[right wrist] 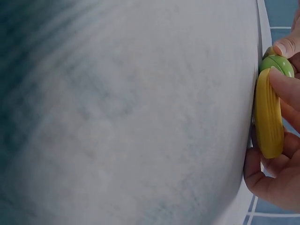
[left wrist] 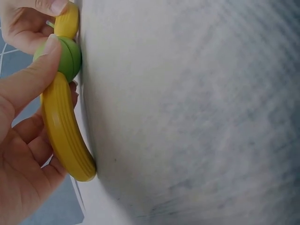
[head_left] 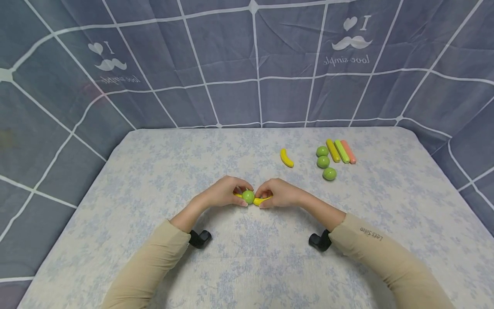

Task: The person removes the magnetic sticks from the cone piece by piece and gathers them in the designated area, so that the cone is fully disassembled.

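Note:
Over the middle of the table, both hands hold a small row of toy pieces: a green ball (head_left: 248, 197) with a curved yellow bar on each side of it. My left hand (head_left: 227, 191) pinches the ball, its thumb lying across the ball's front. Along the left palm runs the left yellow bar (left wrist: 66, 129), its upper end meeting the ball. My right hand (head_left: 281, 193) pinches the right yellow bar (right wrist: 269, 115), whose inner end touches the ball. Some fingertips are hidden behind the pieces.
One more curved yellow bar (head_left: 286, 158) lies behind the hands. Farther right sit several green balls (head_left: 323, 162), beside straight bars in yellow (head_left: 332, 150), light green (head_left: 341, 151) and pink (head_left: 348, 152). A grey curtain (head_left: 231, 51) hangs behind the patterned tabletop (head_left: 247, 266).

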### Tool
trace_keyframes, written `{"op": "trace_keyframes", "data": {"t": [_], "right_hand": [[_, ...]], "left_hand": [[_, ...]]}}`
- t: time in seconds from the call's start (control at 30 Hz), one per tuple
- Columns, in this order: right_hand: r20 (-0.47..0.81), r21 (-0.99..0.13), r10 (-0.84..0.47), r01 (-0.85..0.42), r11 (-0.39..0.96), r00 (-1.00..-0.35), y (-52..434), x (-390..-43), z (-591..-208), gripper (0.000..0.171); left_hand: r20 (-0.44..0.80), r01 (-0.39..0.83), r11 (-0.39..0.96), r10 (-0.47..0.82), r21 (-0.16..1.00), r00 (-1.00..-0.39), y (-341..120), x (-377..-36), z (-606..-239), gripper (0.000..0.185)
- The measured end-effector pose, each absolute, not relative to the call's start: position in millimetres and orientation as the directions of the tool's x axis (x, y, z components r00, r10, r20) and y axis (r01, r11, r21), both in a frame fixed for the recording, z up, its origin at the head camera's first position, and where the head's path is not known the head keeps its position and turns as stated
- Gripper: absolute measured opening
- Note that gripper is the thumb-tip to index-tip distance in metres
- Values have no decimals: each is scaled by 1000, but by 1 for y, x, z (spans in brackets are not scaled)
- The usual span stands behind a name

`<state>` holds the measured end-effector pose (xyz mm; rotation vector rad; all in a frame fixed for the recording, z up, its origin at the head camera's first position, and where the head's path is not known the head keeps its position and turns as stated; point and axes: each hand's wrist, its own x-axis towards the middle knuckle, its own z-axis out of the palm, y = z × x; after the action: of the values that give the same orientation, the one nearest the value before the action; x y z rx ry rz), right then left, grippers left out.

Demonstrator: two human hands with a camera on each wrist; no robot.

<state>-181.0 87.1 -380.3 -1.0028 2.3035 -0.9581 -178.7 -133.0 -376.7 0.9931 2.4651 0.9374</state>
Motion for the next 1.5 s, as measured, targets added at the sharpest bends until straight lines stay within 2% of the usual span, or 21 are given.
{"op": "trace_keyframes", "data": {"t": [0.5, 1.03, 1.23, 1.5], "right_hand": [[-103, -745, -789, -478, 465, -606, 93, -181, -380, 12], [-135, -730, -800, -488, 479, -585, 99, -180, -376, 15], [-150, -728, -776, -462, 506, -613, 105, -181, -377, 14], [-194, -753, -712, -362, 549, -675, 117, -183, -376, 13]], "left_hand": [[-39, 466, 552, 672, 692, -739, -130, -175, -383, 39], [-37, 465, 534, 683, 706, -729, -128, -175, -385, 36], [-45, 463, 551, 675, 694, -736, -127, -175, -384, 36], [-45, 462, 551, 675, 695, -736, -126, -175, -384, 36]]}}
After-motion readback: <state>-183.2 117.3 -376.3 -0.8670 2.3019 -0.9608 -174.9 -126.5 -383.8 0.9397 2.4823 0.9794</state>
